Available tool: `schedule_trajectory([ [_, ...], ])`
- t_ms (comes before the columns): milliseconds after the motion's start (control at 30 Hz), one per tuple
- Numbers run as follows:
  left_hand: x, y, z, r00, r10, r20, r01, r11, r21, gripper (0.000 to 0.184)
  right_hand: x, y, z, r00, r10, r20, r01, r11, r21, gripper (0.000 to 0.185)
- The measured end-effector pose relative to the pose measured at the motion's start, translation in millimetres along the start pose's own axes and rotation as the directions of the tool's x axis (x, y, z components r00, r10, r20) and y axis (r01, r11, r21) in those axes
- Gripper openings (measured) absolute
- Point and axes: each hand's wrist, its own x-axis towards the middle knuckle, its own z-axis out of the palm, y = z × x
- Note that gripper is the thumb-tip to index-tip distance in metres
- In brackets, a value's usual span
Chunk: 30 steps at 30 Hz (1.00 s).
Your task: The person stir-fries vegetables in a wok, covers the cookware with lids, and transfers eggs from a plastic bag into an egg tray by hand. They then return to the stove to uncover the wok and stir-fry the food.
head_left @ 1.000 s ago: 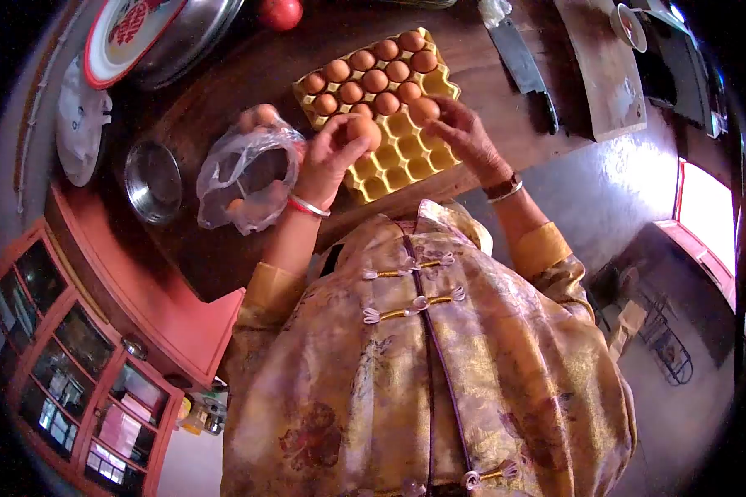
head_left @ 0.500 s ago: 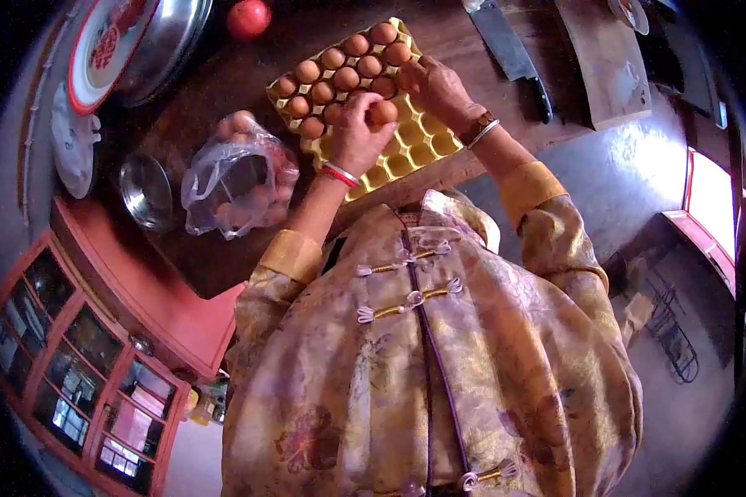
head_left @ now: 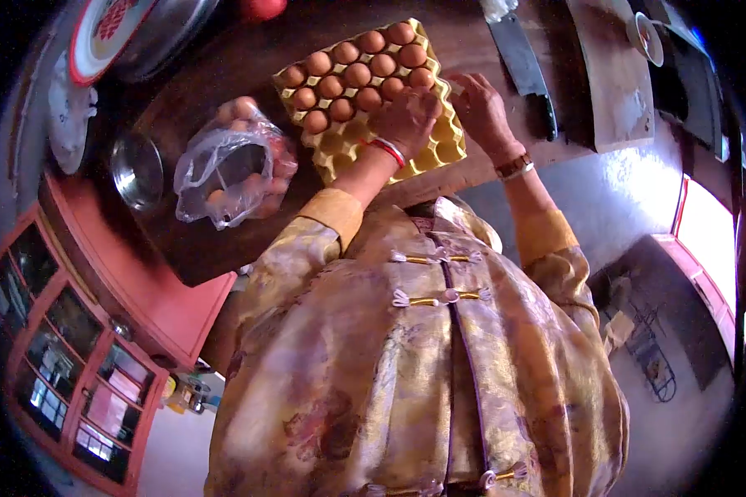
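My left hand [head_left: 404,120], with a red and a silvery band at the wrist, is over the yellow egg tray [head_left: 331,161]. Its fingers curl down into the cups; whatever lies under them is hidden. Brown eggs [head_left: 357,74] fill the tray's far rows, and the near cups around the hand show bare yellow. Just off the tray's right edge is my right hand [head_left: 485,112], wearing a watch, its fingers bent and apart with nothing visible in them. Left of the tray, a clear plastic bag [head_left: 224,178] lies with its mouth open and several more eggs inside.
A cleaver [head_left: 518,62] lies right of the tray, beside a wooden board [head_left: 613,79]. A metal bowl [head_left: 137,171] stands near the table's left side. Farther back are a red-rimmed enamel basin [head_left: 81,58] and a red round object [head_left: 263,7]. A glass-fronted red cabinet [head_left: 70,356] is at lower left.
My left hand has moved right across the tray, and the egg it visibly held is now out of sight. My right hand has shifted right, away from the tray's edge. The view has tilted slightly.
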Motion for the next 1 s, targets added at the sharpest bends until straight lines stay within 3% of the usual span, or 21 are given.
schedule_trajectory([
  [100,0.6,-2.0,8.8,1.000,-0.024,0.011,0.025,0.996,-0.085,0.021,-8.8,-0.3,1.5,0.997,0.072,0.003,-0.072,0.997,0.026,0.024],
  [167,7.4,3.4,-5.0,0.999,-0.020,-0.041,0.023,0.997,0.079,0.024,-10.7,-2.9,2.8,0.998,0.050,0.024,-0.050,0.999,-0.018,0.024],
  [200,4.4,-7.4,41.8,0.993,-0.057,-0.107,0.046,0.994,-0.104,0.023,-10.9,-9.6,0.4,0.999,0.029,0.035,-0.026,0.997,-0.078,0.024],
  [233,12.9,6.5,-10.0,0.993,-0.114,0.036,0.115,0.993,-0.036,0.021,-10.5,-12.7,0.4,0.998,0.039,0.047,-0.037,0.998,-0.044,0.025],
  [267,12.3,2.1,-2.3,0.998,-0.042,0.038,0.047,0.992,-0.119,0.020,-9.8,-16.4,0.8,0.997,0.051,0.058,-0.051,0.999,-0.015,0.026],
  [367,-3.1,0.6,-21.9,1.000,-0.004,-0.016,0.002,0.992,-0.127,0.021,-3.8,-43.1,3.9,0.998,-0.014,0.063,0.012,0.999,0.031,0.024],
  [467,-38.4,-8.9,-63.5,0.974,-0.211,-0.079,0.181,0.940,-0.289,0.016,2.5,-95.0,9.7,0.989,-0.038,0.144,0.014,0.986,0.163,0.022],
  [500,-55.1,-20.6,-83.9,0.955,-0.293,-0.039,0.266,0.911,-0.313,0.015,3.6,-110.3,17.2,0.983,-0.063,0.175,0.018,0.969,0.244,0.021],
  [533,-74.4,-35.5,-106.0,0.929,-0.369,0.004,0.349,0.875,-0.335,0.015,4.1,-118.6,29.9,0.973,-0.134,0.186,0.095,0.974,0.205,0.021],
  [600,-124.1,-85.0,-130.2,0.923,-0.312,-0.224,0.186,0.874,-0.449,0.016,7.5,-164.4,48.3,0.929,-0.263,0.261,0.165,0.925,0.342,0.020],
  [667,-175.0,-126.4,-150.4,0.781,-0.620,-0.076,0.356,0.542,-0.761,0.019,12.0,-199.8,79.3,0.837,-0.433,0.333,0.283,0.865,0.414,0.022],
  [733,-212.6,-169.2,-174.7,0.705,-0.706,-0.063,0.650,0.679,-0.343,0.026,17.7,-235.2,115.8,0.769,-0.520,0.373,0.336,0.824,0.456,0.020],
  [800,-257.5,-228.3,-162.6,0.797,-0.603,-0.044,0.594,0.794,-0.129,0.029,25.3,-245.0,170.8,0.682,-0.669,0.295,0.488,0.717,0.498,0.021],
  [833,-270.8,-250.4,-156.4,0.797,-0.602,-0.043,0.593,0.794,-0.135,0.029,27.9,-239.4,213.6,0.683,-0.667,0.299,0.487,0.720,0.494,0.021],
  [867,-279.5,-268.7,-151.2,0.694,-0.695,0.187,0.714,0.699,-0.049,0.032,28.9,-228.1,261.8,0.550,-0.716,0.429,0.737,0.659,0.154,0.023],
  [900,-280.1,-269.8,-151.5,0.622,-0.726,0.295,0.759,0.651,0.000,0.034,28.9,-224.9,289.0,0.439,-0.681,0.586,0.888,0.426,-0.171,0.027],
  [933,-274.1,-263.7,-160.2,0.538,-0.743,0.398,0.792,0.607,0.061,0.036,30.9,-247.9,275.4,0.444,-0.673,0.592,0.886,0.429,-0.177,0.027],
  [1000,-268.5,-234.9,-184.0,0.592,-0.753,0.287,0.754,0.643,0.133,0.032,33.4,-277.9,254.9,0.463,-0.338,0.820,0.794,0.569,-0.214,0.033],
])
